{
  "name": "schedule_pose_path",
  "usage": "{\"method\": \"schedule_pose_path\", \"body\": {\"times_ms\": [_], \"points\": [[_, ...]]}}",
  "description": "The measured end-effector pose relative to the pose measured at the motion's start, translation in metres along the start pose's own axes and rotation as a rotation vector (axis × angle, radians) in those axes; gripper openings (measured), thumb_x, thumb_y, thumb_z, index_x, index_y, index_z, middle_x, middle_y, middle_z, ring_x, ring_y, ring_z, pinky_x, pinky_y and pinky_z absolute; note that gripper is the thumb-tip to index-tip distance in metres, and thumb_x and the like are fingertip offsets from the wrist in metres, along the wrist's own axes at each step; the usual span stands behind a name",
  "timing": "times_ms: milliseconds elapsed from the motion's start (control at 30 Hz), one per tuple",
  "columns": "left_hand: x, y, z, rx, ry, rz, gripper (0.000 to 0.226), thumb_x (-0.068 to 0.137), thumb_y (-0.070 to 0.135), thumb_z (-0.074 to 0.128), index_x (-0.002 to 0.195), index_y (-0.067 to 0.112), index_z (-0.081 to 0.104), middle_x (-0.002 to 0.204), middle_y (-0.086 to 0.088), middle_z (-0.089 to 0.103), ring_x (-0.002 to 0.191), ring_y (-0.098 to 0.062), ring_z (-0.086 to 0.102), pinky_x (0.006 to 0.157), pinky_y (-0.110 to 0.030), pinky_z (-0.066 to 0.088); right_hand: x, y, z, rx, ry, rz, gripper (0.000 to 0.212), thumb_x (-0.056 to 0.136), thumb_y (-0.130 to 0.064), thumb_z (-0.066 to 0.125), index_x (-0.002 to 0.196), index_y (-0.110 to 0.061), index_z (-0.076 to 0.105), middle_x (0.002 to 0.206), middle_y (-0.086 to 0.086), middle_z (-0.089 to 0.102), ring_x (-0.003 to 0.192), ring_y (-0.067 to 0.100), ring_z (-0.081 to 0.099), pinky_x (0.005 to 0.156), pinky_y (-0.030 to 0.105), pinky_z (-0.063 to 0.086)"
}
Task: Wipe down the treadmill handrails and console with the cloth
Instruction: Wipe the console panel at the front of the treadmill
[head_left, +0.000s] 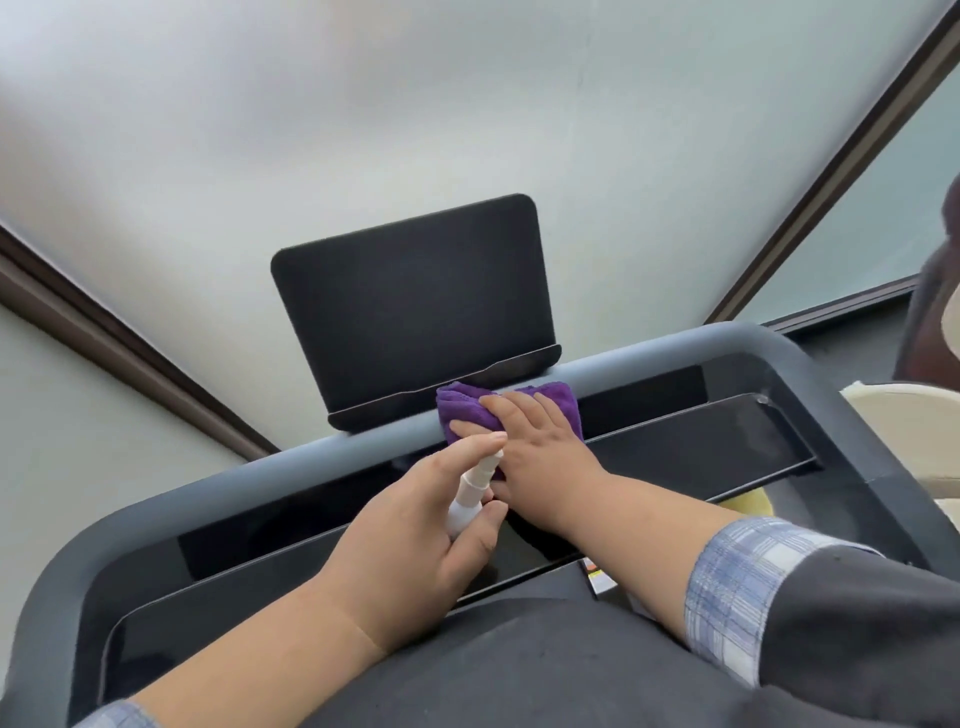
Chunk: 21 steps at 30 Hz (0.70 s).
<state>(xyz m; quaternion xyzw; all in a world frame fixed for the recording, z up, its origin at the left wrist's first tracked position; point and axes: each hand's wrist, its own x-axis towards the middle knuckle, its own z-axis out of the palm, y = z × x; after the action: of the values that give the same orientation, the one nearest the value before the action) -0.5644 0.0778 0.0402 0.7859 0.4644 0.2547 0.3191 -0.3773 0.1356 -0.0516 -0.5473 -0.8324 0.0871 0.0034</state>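
Note:
A folded purple cloth (462, 405) lies on the grey front handrail (649, 356) of the treadmill, just below the dark screen (415, 301). My right hand (540, 447) presses flat on the cloth with straight fingers. My left hand (410, 525) grips a small white spray bottle (467, 499), forefinger over its top, nozzle close to the cloth. The glossy black console panel (691, 452) runs under both hands.
The grey handrail curves round at the left (41, 613) and right (852, 395) sides of the console. A frosted window with brown frames fills the background. A cream chair edge (909, 410) and part of another person (935, 291) sit at the far right.

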Motion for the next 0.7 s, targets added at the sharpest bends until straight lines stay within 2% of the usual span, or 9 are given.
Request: {"method": "schedule_pose_path", "body": {"times_ms": [100,200,400,600,700], "points": [[0.023,0.012,0.022,0.031,-0.042,-0.048,0.051,0.088,0.049,0.051,0.126,0.071,0.026,0.115,0.028,0.056,0.104,0.006,0.054,0.089,-0.014,0.041,-0.012,0.05,-0.011,-0.005,0.038,0.085,0.065,0.093,-0.058,0.042,0.153,-0.047,0.021,0.161,0.0,0.021,0.148,0.028,0.014,0.122,0.045,-0.001],[0.044,0.024,0.043,0.066,-0.064,-0.103,0.051,0.089,0.046,0.052,0.124,0.072,0.025,0.113,0.024,0.058,0.099,-0.001,0.056,0.086,-0.02,0.045,-0.022,0.085,-0.012,0.014,0.039,0.124,0.067,0.094,-0.058,0.045,0.154,-0.046,0.019,0.162,0.001,0.018,0.149,0.028,0.011,0.123,0.046,-0.001],[0.08,0.044,0.088,0.132,-0.061,-0.212,0.049,0.092,0.044,0.053,0.132,0.058,0.029,0.112,0.024,0.058,0.096,-0.005,0.056,0.083,-0.025,0.045,-0.043,0.155,-0.021,0.095,0.117,0.258,0.067,0.094,-0.058,0.049,0.154,-0.043,0.024,0.159,0.003,0.021,0.146,0.028,0.013,0.122,0.046,-0.002],[0.106,0.068,0.123,0.183,-0.094,-0.274,0.048,0.095,0.042,0.052,0.135,0.056,0.03,0.116,0.023,0.057,0.094,-0.004,0.054,0.079,-0.022,0.04,-0.066,0.213,-0.027,0.156,0.156,0.41,0.067,0.094,-0.059,0.048,0.154,-0.043,0.022,0.158,0.001,0.019,0.143,0.028,0.013,0.121,0.043,0.0],[0.12,0.082,0.138,0.215,-0.106,-0.292,0.048,0.095,0.043,0.052,0.135,0.056,0.029,0.115,0.021,0.057,0.094,-0.006,0.055,0.08,-0.024,0.041,-0.078,0.229,-0.027,0.278,0.222,0.475,0.059,0.096,-0.054,0.049,0.151,-0.04,0.031,0.155,0.001,0.027,0.141,0.028,0.02,0.12,0.041,0.006]]}}
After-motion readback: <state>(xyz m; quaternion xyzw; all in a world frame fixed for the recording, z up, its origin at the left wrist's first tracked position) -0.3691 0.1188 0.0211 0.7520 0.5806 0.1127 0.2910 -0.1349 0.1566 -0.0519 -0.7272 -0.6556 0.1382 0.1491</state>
